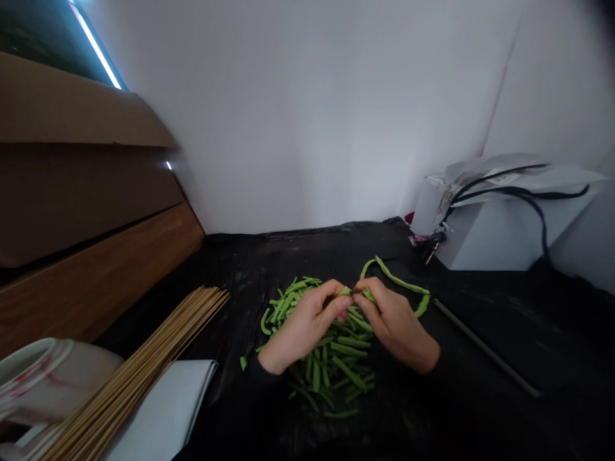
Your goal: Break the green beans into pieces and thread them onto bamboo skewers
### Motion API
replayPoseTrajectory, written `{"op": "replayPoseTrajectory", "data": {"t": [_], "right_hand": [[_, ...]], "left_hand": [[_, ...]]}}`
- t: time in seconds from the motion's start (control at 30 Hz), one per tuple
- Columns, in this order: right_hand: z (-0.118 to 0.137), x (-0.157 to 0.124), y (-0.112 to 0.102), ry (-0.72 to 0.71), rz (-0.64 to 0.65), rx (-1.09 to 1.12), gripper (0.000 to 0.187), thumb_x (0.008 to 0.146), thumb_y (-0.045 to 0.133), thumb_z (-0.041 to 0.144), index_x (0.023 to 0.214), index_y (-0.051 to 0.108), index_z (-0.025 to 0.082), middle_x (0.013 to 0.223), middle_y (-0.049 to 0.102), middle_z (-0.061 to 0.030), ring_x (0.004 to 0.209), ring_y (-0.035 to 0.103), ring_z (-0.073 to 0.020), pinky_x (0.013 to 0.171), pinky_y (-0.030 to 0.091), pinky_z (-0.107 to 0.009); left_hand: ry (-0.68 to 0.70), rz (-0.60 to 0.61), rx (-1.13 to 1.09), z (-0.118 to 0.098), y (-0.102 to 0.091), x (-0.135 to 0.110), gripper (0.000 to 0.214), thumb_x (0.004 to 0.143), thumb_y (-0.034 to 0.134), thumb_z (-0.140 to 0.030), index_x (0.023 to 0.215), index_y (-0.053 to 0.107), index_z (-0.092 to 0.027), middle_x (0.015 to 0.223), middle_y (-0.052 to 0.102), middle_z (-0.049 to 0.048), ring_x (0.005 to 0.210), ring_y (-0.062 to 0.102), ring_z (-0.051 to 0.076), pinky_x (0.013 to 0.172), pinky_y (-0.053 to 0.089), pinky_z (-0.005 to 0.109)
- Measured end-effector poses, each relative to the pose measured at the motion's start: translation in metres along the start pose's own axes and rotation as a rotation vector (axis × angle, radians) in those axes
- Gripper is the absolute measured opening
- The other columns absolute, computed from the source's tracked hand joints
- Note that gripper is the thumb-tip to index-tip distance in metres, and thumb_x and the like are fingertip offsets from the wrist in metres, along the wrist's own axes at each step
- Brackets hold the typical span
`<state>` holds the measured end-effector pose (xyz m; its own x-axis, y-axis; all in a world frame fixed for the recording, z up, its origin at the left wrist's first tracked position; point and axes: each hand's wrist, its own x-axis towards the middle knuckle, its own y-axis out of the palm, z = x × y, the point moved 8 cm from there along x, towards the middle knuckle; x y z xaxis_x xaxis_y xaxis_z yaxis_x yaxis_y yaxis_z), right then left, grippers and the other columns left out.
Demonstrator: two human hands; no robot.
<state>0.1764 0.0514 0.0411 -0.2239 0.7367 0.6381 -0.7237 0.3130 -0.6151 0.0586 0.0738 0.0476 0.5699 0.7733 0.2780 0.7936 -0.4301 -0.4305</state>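
My left hand (302,330) and my right hand (396,326) meet above a pile of short green bean pieces (331,358) on a black plastic sheet (269,256). Both hands pinch one long green bean (398,283) at its near end. The rest of the bean curves away to the right past my right hand. The fingertips of the two hands almost touch each other.
A bundle of bamboo skewers (144,365) lies at the lower left, over a white sheet (168,410). A white bag with black handles (504,211) stands at the back right. Brown cardboard and a wooden board (86,211) line the left side. A thin rod (485,349) lies at the right.
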Motion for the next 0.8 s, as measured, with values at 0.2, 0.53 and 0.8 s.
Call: {"op": "replayPoseTrajectory", "data": {"t": [0.2, 0.53, 0.8], "right_hand": [[-0.003, 0.000, 0.003, -0.024, -0.011, 0.056, 0.025, 0.098, 0.045, 0.029, 0.120, 0.055, 0.020, 0.106, 0.068, -0.0074, 0.096, 0.066, -0.0195, 0.083, 0.048, -0.030], [-0.002, -0.006, 0.012, 0.054, 0.058, -0.010, 0.072, 0.091, 0.043, 0.021, 0.153, 0.005, 0.016, 0.093, 0.068, -0.0070, 0.079, 0.067, -0.0224, 0.072, 0.053, -0.034], [0.001, -0.005, 0.017, -0.032, 0.101, -0.088, 0.074, 0.089, 0.044, 0.018, 0.153, 0.006, 0.013, 0.102, 0.069, -0.0122, 0.081, 0.068, -0.0238, 0.070, 0.053, -0.034]], "left_hand": [[0.039, -0.115, -0.033, 0.000, -0.011, 0.003, 0.018, 0.095, 0.048, -0.028, 0.085, 0.059, -0.016, 0.080, 0.060, 0.0001, 0.079, 0.055, 0.014, 0.077, 0.041, 0.026], [0.059, -0.287, 0.068, 0.004, -0.003, -0.001, 0.012, 0.074, 0.076, -0.024, 0.084, 0.074, -0.018, 0.068, 0.057, -0.0010, 0.065, 0.051, 0.013, 0.063, 0.040, 0.024], [0.090, -0.188, 0.081, 0.000, 0.004, -0.001, 0.016, 0.078, 0.073, -0.024, 0.093, 0.073, -0.019, 0.082, 0.070, 0.0031, 0.075, 0.060, 0.016, 0.071, 0.046, 0.027]]}}
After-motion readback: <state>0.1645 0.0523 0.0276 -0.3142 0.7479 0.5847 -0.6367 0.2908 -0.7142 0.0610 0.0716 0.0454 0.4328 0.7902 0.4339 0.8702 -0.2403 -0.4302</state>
